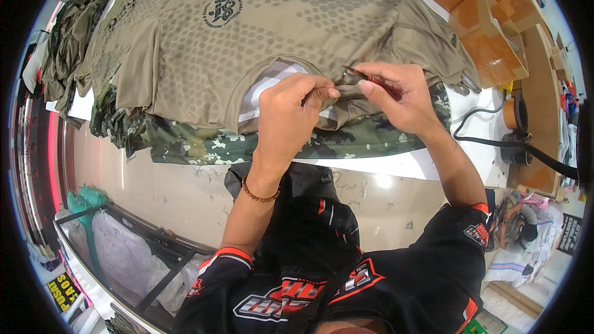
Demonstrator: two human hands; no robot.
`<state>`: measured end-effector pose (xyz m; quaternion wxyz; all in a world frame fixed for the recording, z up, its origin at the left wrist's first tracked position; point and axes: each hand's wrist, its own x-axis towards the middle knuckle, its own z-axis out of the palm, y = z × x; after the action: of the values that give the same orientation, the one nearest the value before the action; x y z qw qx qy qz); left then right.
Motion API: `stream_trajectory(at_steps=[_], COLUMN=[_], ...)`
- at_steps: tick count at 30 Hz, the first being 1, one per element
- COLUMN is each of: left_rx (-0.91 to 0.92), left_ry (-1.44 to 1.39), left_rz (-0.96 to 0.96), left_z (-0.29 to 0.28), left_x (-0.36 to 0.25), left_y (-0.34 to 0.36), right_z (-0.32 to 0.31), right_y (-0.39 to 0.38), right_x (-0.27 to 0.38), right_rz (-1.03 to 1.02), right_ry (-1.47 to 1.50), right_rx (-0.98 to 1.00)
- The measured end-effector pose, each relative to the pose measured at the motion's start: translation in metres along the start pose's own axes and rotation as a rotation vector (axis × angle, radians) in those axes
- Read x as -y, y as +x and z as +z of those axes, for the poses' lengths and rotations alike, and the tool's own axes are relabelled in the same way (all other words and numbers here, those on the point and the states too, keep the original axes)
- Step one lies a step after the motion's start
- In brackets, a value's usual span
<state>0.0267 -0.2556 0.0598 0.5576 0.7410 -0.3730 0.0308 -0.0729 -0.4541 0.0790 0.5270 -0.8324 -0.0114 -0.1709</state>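
An olive-brown T-shirt [185, 55] with a darker hexagon pattern and a round black chest print lies spread on the white table [479, 167], its neck opening toward me. My left hand [284, 108] is closed, pinching the collar edge between thumb and fingers. Close by on the right, my right hand [405, 102] grips small red-handled thread snips [382, 85], their dark tip pointing left above the shirt. The thumb of that hand is beside the gathered collar fabric; whether it presses on it I cannot tell. Under the shirt lies a green camouflage garment [210, 145].
Cardboard boxes [486, 34] stand at the right, near a brown tape roll [512, 114] and a thick black cable [538, 151]. More camouflage garments [77, 40] are heaped at the far left. A black-framed rack with plastic-wrapped goods [120, 247] stands lower left. Thread scraps litter the tiled floor [387, 201].
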Motion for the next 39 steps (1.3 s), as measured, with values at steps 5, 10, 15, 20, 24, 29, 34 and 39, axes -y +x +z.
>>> stream_trajectory(at_steps=[5,10,15,20,24,29,34,39], left_rx=[-0.032,-0.025,-0.024,-0.004,0.040,-0.197,-0.728,-0.760], left_ry=[-0.036,-0.049,-0.016,0.015,-0.083,-0.227,-0.066,0.260], left_rz=[-0.016,-0.047,-0.014,0.011,-0.152,0.081,-0.182,-0.178], left_z=[0.000,0.000,0.001,0.001,0.000,-0.024,-0.167,-0.174], left_x=[0.009,0.008,0.008,0.003,0.001,0.013,0.046,0.036], left_y=[0.000,0.001,0.001,0.002,0.001,-0.020,-0.067,-0.071], right_z=[-0.002,0.000,-0.001,0.000,0.000,0.005,0.006,0.034], right_y=[0.004,0.005,0.004,0.004,0.005,0.004,0.002,0.012], right_x=[0.011,0.008,0.013,0.011,0.009,0.013,0.025,0.010], right_rz=[-0.080,-0.180,-0.145,-0.165,-0.181,-0.113,-0.107,-0.317], right_ry=[-0.218,-0.292,-0.358,-0.370,-0.368,-0.244,-0.285,-0.355], right_rx=[0.068,0.069,0.116,0.142,0.151,0.034,0.062,-0.202])
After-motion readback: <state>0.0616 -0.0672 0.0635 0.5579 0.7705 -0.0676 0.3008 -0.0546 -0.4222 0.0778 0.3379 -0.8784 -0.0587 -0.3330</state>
